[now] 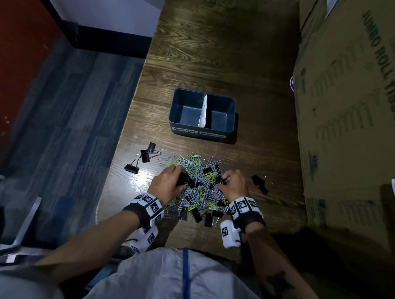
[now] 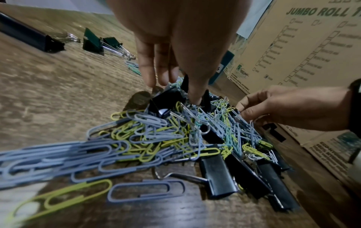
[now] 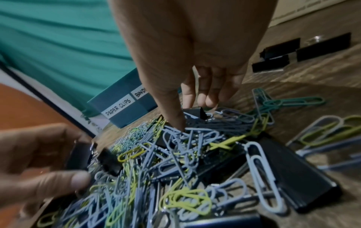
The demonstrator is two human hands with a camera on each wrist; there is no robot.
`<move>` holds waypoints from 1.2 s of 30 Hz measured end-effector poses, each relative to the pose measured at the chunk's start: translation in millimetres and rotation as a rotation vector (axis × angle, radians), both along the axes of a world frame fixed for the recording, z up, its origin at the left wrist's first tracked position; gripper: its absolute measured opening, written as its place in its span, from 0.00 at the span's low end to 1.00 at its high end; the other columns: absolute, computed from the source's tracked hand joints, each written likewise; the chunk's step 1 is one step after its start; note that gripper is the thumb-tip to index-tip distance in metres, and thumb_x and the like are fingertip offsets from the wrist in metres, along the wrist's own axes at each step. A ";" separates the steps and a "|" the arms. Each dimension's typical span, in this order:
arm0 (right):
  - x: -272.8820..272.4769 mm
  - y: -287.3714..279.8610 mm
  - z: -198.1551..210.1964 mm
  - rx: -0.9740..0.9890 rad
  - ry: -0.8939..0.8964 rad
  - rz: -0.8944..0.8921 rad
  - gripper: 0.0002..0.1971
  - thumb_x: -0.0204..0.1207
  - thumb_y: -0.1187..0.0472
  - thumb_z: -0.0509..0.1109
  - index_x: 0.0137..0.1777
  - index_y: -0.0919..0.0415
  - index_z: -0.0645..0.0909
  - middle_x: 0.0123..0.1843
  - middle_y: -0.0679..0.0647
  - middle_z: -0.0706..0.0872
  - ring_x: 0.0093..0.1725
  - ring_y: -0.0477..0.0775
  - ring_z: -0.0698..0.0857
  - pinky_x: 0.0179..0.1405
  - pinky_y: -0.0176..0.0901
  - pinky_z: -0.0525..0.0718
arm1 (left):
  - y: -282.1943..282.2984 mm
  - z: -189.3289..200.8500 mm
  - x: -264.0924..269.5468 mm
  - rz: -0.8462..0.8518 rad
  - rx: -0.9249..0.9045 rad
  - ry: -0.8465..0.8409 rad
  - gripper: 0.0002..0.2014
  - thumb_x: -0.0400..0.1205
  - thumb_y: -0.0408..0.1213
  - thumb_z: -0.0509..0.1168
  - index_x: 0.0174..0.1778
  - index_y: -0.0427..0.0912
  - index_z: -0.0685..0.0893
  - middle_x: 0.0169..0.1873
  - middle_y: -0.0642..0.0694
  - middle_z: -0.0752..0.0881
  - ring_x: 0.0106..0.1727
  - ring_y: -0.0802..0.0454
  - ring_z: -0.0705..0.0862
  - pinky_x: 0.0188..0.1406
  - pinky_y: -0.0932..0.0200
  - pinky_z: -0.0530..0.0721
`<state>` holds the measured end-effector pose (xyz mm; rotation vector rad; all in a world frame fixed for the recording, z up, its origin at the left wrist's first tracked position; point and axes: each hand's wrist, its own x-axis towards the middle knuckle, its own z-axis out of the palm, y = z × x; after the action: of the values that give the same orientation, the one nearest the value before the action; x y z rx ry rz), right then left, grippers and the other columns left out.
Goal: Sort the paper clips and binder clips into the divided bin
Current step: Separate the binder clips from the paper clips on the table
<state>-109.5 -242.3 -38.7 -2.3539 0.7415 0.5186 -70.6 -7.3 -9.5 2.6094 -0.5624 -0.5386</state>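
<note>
A heap of blue, yellow and green paper clips [image 1: 199,171] mixed with black binder clips lies on the wooden table. Beyond it stands the blue divided bin [image 1: 175,105], with labels on its front and both halves empty. My left hand [image 1: 180,179] is at the heap's left side, and its fingers grip a black binder clip [image 3: 82,155]. At the right side, my right hand [image 1: 224,180] digs into the heap. Its thumb and curled fingers [image 3: 205,100] close on another black binder clip [image 3: 195,113], which the paper clips partly bury.
Three binder clips [image 1: 145,155] lie apart at the left near the table's edge, two more [image 1: 259,183] at the right, and several [image 1: 205,215] at the near edge. A large cardboard box [image 1: 347,99] stands along the right side.
</note>
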 end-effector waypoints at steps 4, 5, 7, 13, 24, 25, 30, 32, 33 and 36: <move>-2.5 7.4 -1.5 -0.033 0.017 0.063 0.22 0.69 0.59 0.82 0.62 0.48 0.82 0.65 0.48 0.78 0.65 0.55 0.81 0.64 0.57 0.84 | 4.1 8.4 -0.7 0.033 -0.153 0.011 0.19 0.80 0.37 0.70 0.64 0.45 0.70 0.52 0.45 0.85 0.41 0.50 0.85 0.36 0.59 0.86; -2.3 8.7 -1.5 -0.041 0.020 0.070 0.22 0.70 0.59 0.82 0.63 0.49 0.82 0.68 0.50 0.77 0.67 0.57 0.81 0.66 0.58 0.83 | 6.3 12.0 -1.1 0.048 -0.191 0.007 0.18 0.81 0.36 0.68 0.64 0.45 0.70 0.51 0.45 0.85 0.39 0.51 0.85 0.33 0.63 0.85; -1.0 9.8 0.6 -0.060 0.020 0.078 0.21 0.71 0.60 0.81 0.63 0.52 0.82 0.71 0.52 0.76 0.69 0.59 0.80 0.68 0.58 0.81 | 12.0 19.9 -1.8 0.104 -0.252 0.004 0.14 0.84 0.38 0.65 0.63 0.45 0.71 0.51 0.49 0.84 0.39 0.54 0.84 0.30 0.72 0.77; -2.2 11.3 8.4 -0.032 -0.035 0.063 0.17 0.69 0.60 0.81 0.51 0.47 0.77 0.58 0.46 0.79 0.60 0.55 0.83 0.59 0.57 0.85 | 49.1 27.7 0.3 0.242 -0.231 0.001 0.10 0.86 0.42 0.62 0.60 0.49 0.69 0.52 0.47 0.85 0.43 0.50 0.84 0.41 0.57 0.80; -4.7 -8.3 20.3 -0.070 -0.064 0.525 0.35 0.71 0.83 0.69 0.73 0.51 0.79 0.59 0.49 0.75 0.60 0.52 0.78 0.61 0.48 0.85 | 105.1 10.2 -0.2 0.193 0.235 -0.021 0.20 0.81 0.42 0.65 0.66 0.41 0.70 0.58 0.38 0.79 0.51 0.38 0.83 0.43 0.43 0.84; -4.4 -9.7 20.0 -0.072 -0.063 0.523 0.34 0.71 0.82 0.69 0.72 0.51 0.79 0.61 0.50 0.75 0.61 0.53 0.79 0.61 0.49 0.86 | 99.0 15.6 -2.2 0.152 0.305 -0.059 0.21 0.80 0.43 0.66 0.67 0.40 0.71 0.58 0.38 0.78 0.53 0.38 0.82 0.42 0.43 0.83; -1.7 -11.0 28.8 -0.056 -0.050 0.435 0.24 0.70 0.74 0.74 0.57 0.49 0.72 0.61 0.47 0.72 0.59 0.53 0.80 0.59 0.58 0.85 | 62.3 21.2 -13.6 -0.254 0.127 -0.056 0.28 0.76 0.36 0.69 0.72 0.46 0.69 0.55 0.43 0.77 0.46 0.45 0.82 0.34 0.50 0.85; -1.8 -10.8 31.8 -0.043 -0.071 0.385 0.20 0.70 0.72 0.76 0.49 0.50 0.72 0.55 0.47 0.75 0.53 0.53 0.82 0.54 0.57 0.87 | 51.8 14.3 -14.3 -0.372 0.109 0.002 0.32 0.76 0.32 0.70 0.75 0.49 0.68 0.57 0.46 0.76 0.46 0.51 0.80 0.35 0.57 0.84; -2.4 -11.4 32.0 -0.032 -0.079 0.351 0.19 0.71 0.71 0.76 0.46 0.50 0.72 0.52 0.46 0.77 0.50 0.52 0.83 0.51 0.56 0.88 | 46.8 12.5 -14.0 -0.388 0.124 0.025 0.31 0.77 0.34 0.70 0.75 0.50 0.68 0.59 0.47 0.76 0.47 0.52 0.80 0.37 0.58 0.84; -5.4 -13.4 33.5 0.003 -0.096 0.238 0.15 0.72 0.71 0.78 0.41 0.53 0.75 0.43 0.48 0.83 0.44 0.50 0.86 0.47 0.53 0.90 | 33.4 7.6 -12.7 -0.344 0.119 0.072 0.25 0.79 0.37 0.69 0.71 0.48 0.70 0.59 0.44 0.77 0.45 0.50 0.82 0.36 0.57 0.83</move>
<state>-114.9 -255.7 -5.2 -2.4595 0.4195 0.5011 -83.3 26.1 -1.9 2.6029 -0.9921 -0.7911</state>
